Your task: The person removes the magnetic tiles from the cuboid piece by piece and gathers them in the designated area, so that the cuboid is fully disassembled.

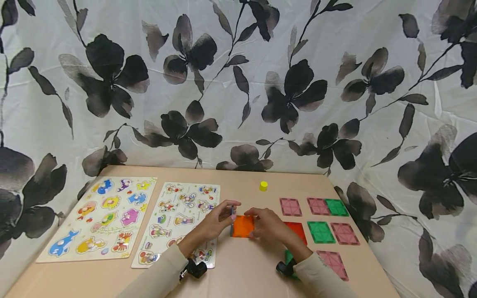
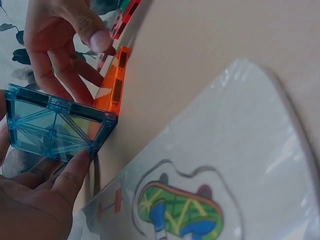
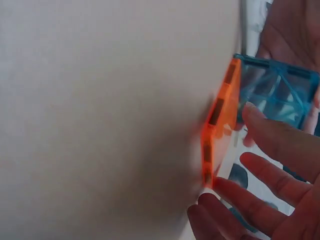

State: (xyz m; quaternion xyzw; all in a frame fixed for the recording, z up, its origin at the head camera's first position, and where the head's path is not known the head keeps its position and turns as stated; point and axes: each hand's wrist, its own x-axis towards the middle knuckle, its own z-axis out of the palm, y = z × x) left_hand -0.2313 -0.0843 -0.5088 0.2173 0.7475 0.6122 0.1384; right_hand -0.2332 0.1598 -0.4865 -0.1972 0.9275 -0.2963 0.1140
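Observation:
My left hand (image 1: 220, 216) holds a see-through blue magnetic tile (image 2: 55, 122) upright, thumb on one side and fingers on the other. Its lower edge meets the left edge of an orange magnetic tile (image 1: 243, 226), and the two form a corner. The orange tile lies low, at or just above the table; I cannot tell whether it rests flat. At its right side my right hand (image 1: 270, 225) grips it, with fingertips at the far corner and the thumb near the closer one. In the right wrist view the fingers (image 3: 270, 200) curve around the orange tile's end.
Two white sheets of cartoon pictures (image 1: 104, 215) (image 1: 158, 244) lie at the left. A yellow cylinder (image 1: 263, 186) stands near the back edge. Pink tiles (image 1: 290, 207), green tiles (image 1: 321, 232) and a red tile (image 1: 298, 231) lie at the right. Floral cloth (image 1: 238, 91) hangs behind the table.

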